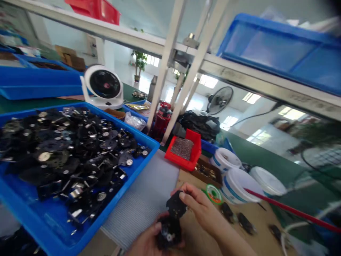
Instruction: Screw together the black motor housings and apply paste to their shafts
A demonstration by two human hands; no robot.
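My left hand (149, 240), at the bottom of the head view, is closed around a black housing (167, 227) with a small pale round part on it. Just above, my right hand (199, 206) pinches a flat black plate (176, 205) between thumb and fingers. The plate is tilted, and its lower edge overlaps the top of the housing; whether the two touch I cannot tell. Left of my hands, a large blue tray (133, 181) holds a heap of black parts (80, 149) with metal shafts and discs.
Beyond my hands are a red bin (195, 145) of small metal pieces, a green solder-like spool (213, 193) and white tubs (241, 185). Several dark parts (246, 224) lie on the cardboard at right. A white fan (103, 87) stands behind the tray; a shelf frame (170, 64) crosses above.
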